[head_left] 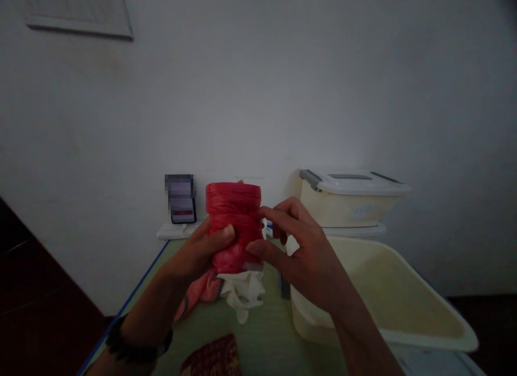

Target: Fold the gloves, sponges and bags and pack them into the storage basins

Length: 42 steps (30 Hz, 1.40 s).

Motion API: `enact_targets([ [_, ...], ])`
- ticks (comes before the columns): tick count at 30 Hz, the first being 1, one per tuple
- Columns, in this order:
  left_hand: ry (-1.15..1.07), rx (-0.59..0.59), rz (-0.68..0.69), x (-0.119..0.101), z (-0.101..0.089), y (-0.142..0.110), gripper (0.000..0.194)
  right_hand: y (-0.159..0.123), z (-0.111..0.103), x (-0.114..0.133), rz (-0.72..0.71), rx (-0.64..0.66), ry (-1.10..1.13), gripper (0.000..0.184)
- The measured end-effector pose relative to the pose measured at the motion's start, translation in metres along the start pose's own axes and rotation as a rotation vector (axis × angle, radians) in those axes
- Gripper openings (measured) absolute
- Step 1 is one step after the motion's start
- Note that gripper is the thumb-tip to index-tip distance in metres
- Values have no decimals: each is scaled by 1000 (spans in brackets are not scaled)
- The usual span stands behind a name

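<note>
My left hand (202, 249) is wrapped round a red roll of plastic bags (233, 220), held upright above a green table (266, 338). Its thumb presses the roll's front. My right hand (301, 252) is at the roll's right side, with the fingertips touching the red plastic and the fingers bent. Crumpled white plastic (242, 292) hangs just under the roll. A pinkish-red piece (197, 292) trails below my left hand.
A large cream tub (404, 333) stands open at the right. Behind it sits a lidded cream box (351, 201). A phone (181, 203) leans on the white wall at the back. A dark red patterned item (214, 360) lies near the table's front edge.
</note>
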<state>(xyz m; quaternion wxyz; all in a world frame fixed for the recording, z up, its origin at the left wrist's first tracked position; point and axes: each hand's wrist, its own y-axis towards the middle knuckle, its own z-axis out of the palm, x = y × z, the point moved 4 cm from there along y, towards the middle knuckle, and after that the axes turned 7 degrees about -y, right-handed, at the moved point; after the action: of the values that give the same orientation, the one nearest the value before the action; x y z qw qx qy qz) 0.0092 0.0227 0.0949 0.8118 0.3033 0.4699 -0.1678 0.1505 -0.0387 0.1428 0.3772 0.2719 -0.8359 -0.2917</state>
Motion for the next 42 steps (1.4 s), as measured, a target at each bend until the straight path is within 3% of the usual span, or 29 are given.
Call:
enact_targets([
  [4, 27, 18, 56, -3, 7, 0, 59, 0, 2, -6, -41, 51, 103, 16],
  [10, 25, 5, 3, 1, 18, 0, 81, -1, 0, -4, -6, 156, 126, 17],
  [16, 1, -82, 3, 9, 6, 6, 60, 1, -1, -9, 112, -38, 166, 12],
  [19, -18, -146, 46, 8, 0, 8, 56, 1, 5, -8, 125, -29, 176, 25],
  [23, 32, -68, 67, 6, 3, 5, 71, 1, 7, -6, 137, -38, 139, 18],
  [26, 43, -3, 47, 8, 8, 3, 84, 0, 4, -4, 118, -21, 87, 25],
  [32, 72, 50, -24, 13, 17, 1, 83, -4, -7, -3, 119, 83, -23, 39],
  [37, 15, -102, -28, 14, 8, 4, 62, -6, -18, -1, 74, 18, -128, 22],
  [39, 23, -171, 3, 11, 4, 4, 58, -7, -17, -1, 84, 25, -125, 28],
  [42, 69, -170, 47, 7, 9, 3, 61, -7, -11, -3, 114, 12, -100, 28],
])
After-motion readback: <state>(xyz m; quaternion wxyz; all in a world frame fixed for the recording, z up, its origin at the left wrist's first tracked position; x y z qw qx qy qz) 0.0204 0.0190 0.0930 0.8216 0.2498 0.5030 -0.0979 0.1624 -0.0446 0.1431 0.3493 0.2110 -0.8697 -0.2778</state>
